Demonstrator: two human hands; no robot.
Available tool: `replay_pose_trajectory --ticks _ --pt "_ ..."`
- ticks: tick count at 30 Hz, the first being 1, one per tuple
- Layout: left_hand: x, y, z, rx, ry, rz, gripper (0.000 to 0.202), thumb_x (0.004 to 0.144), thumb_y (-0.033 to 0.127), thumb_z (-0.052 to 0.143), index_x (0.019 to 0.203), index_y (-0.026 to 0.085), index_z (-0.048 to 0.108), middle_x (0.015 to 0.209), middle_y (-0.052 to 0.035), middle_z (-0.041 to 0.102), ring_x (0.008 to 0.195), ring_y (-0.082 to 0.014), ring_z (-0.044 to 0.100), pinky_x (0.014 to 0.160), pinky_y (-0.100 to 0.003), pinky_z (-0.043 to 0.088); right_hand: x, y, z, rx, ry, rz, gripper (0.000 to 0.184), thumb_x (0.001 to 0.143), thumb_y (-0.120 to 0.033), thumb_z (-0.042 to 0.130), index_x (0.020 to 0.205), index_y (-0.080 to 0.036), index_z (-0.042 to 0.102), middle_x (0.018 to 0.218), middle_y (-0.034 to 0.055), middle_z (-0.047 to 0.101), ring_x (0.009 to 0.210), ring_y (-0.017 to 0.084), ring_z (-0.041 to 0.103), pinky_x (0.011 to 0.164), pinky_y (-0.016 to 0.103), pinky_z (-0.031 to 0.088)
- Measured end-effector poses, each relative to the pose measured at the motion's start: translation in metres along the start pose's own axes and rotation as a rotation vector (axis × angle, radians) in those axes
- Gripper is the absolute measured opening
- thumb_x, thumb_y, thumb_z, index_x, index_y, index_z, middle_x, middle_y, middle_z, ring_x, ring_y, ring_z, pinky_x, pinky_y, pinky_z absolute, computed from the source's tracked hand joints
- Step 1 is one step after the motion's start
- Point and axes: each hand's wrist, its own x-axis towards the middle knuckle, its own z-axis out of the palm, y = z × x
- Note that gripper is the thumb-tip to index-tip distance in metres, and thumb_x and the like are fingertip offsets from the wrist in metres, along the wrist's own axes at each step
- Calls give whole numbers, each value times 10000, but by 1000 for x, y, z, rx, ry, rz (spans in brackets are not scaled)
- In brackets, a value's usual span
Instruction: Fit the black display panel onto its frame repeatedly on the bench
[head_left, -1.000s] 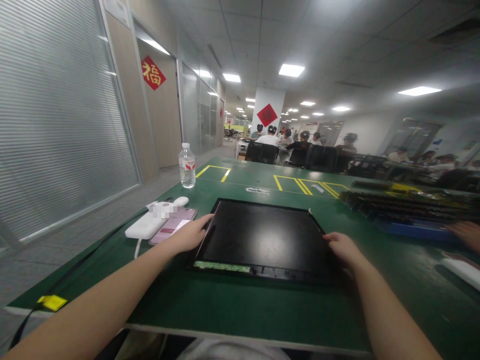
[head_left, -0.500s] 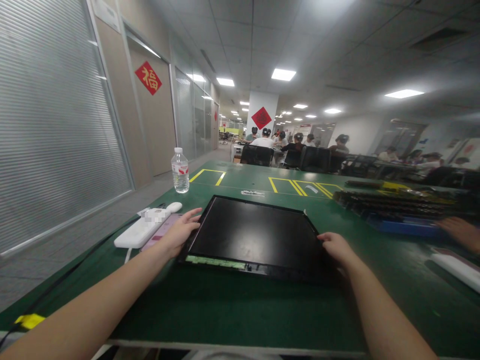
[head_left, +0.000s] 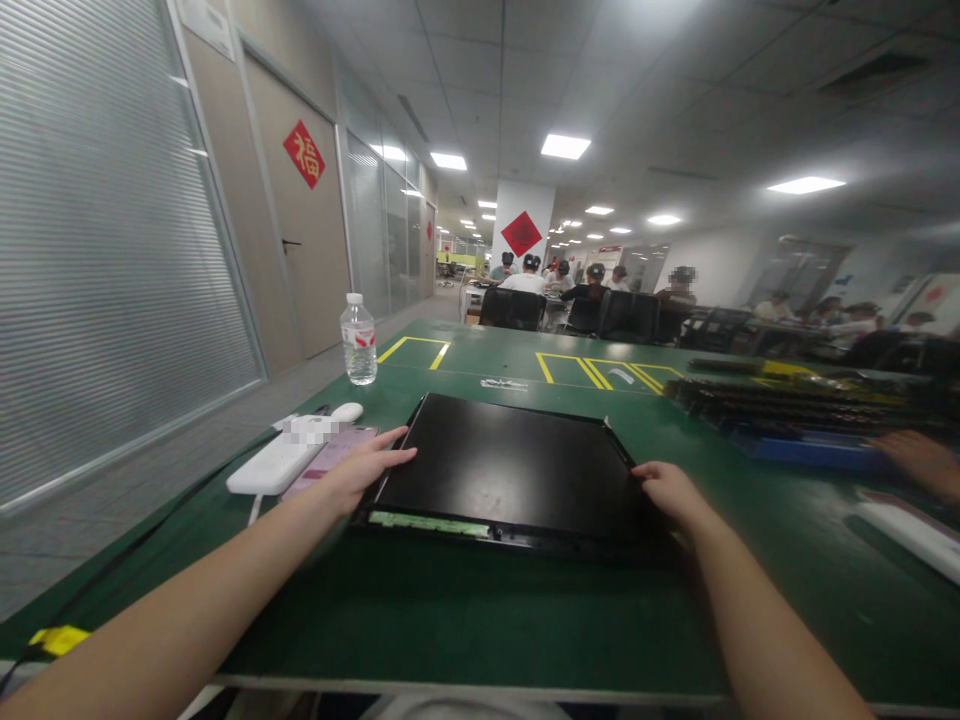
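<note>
Fingers (head_left: 394,452) of the left hand (head_left: 360,468) lie flat and spread on the left edge of a black screen panel (head_left: 510,465), while the right hand (head_left: 667,490) curls loosely over the panel's right edge, neither hand closed around it. Lying flat on the green table (head_left: 480,610), the panel sits right in front of the person, between the two bare forearms, with a thin green strip (head_left: 427,521) showing along its near edge. Just left of the left hand, a pink phone (head_left: 334,450) lies against a white power bank (head_left: 281,460), with a small white mouse (head_left: 346,411) beyond them and a cable (head_left: 150,540) trailing off the table's edge. Farther back stands a water bottle (head_left: 358,340), upright near yellow floor-style markings (head_left: 600,370) on the tabletop. At the right, dark stacked trays (head_left: 787,405) rest on a blue base, and another person's hand (head_left: 919,460) reaches in near a white object (head_left: 911,535). Seated workers (head_left: 570,285) fill the background.
</note>
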Motion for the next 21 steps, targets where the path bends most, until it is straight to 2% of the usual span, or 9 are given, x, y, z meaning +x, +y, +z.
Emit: replay_pose_trajectory --ticks 4,7,10,13,17,21 --pt "0 0 -1 29 3 14 640 754 72 712 1363 177 546 865 -83 785 613 -231 737 579 -324 608 2 3 1 3 3 -6 422 646 4 511 958 -158 746 1021 99 747 934 210 694 799 259 509" --pt "2 -2 -3 63 19 53 634 732 76 741 1335 176 572 872 -80 787 632 -233 741 579 -323 603 4 5 3 23 -18 -12 440 636 4 511 970 -162 744 1001 87 752 918 201 699 795 252 512" --pt "1 -2 -4 51 -15 97 646 704 106 789 1315 182 593 911 -86 787 713 -244 753 646 -336 612 2 4 4 30 -41 -9 435 658 6 500 987 -158 734 993 84 753 902 198 700 779 250 512" --pt "-3 1 -2 59 8 103 647 715 109 787 1327 170 586 940 -99 785 770 -249 757 684 -329 613 -3 -2 3 1 -31 -10 408 693 6 493 986 -154 728 1006 87 748 912 195 694 781 246 502" --pt "-9 5 2 67 42 91 635 772 97 717 1376 187 544 1054 -108 771 820 -244 755 698 -324 616 -7 -8 1 -42 -4 -24 353 706 -5 514 931 -169 731 962 73 747 906 190 686 776 238 487" --pt "-12 8 3 23 -36 180 640 723 126 753 1338 166 584 1170 -125 736 950 -268 739 744 -309 617 -8 -8 0 -39 -3 -26 314 704 -44 546 928 -161 733 917 70 740 846 189 683 744 248 481"
